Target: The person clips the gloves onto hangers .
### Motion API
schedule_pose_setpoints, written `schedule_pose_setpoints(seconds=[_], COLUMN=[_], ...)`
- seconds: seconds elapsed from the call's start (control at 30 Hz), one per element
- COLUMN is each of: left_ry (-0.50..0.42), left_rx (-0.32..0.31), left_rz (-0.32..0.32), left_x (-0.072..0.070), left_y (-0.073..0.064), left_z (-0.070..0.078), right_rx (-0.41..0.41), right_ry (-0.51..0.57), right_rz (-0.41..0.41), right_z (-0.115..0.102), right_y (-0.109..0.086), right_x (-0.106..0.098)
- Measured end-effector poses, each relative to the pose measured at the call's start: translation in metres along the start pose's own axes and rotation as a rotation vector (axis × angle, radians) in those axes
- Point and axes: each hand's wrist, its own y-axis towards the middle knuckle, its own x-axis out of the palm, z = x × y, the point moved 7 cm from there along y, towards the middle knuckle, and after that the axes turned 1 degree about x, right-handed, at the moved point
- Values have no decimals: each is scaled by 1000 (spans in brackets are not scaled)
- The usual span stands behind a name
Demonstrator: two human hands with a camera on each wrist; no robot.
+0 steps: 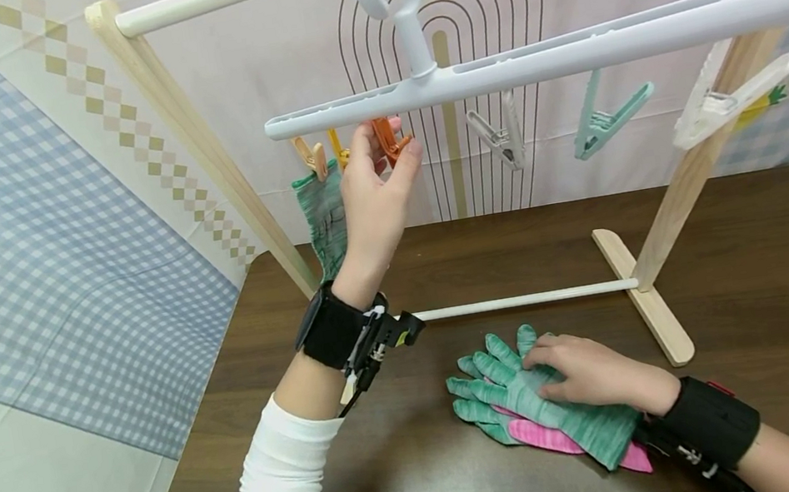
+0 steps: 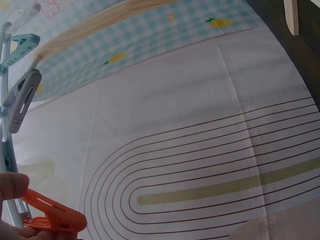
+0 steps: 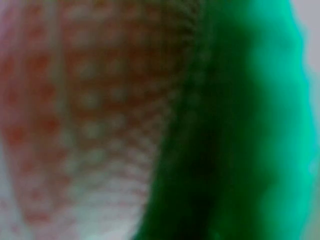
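Observation:
In the head view my left hand [image 1: 375, 202] is raised to the white hanger [image 1: 337, 109] and pinches an orange clothespin [image 1: 389, 142] below its bar. The left wrist view shows the same orange clothespin [image 2: 56, 216] between thumb and finger. Beside that hand hangs a green glove [image 1: 324, 218], partly hidden, under a peach clothespin [image 1: 312, 158] and a yellow clothespin [image 1: 338, 146]. Lower right, my right hand [image 1: 597, 369] rests with loosely bent fingers on a green glove [image 1: 586, 421] atop a pile of green and pink gloves. Blurred green fabric [image 3: 250, 120] fills much of the right wrist view.
Along the hanger's right half hang a grey clothespin [image 1: 502, 134], a teal clothespin [image 1: 607, 119] and a white clothespin [image 1: 730, 102]. A wooden rack [image 1: 198, 139] with a white lower rod [image 1: 523, 300] and a wooden foot [image 1: 648, 303] stands on the brown table [image 1: 772, 294].

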Motion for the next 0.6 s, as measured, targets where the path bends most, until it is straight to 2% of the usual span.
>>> schedule_pose_setpoints(seconds=[0.27,0.6], left_ry=[28,21], left_rx=[27,50], left_rz=[21,23], left_x=[-3,-6], left_y=[0,-2], left_z=[3,5], right_rx=[1,9], right_ry=[-9,-10], right_rz=[1,0], right_z=[-1,-2], right_y=[0,1], right_x=[0,0])
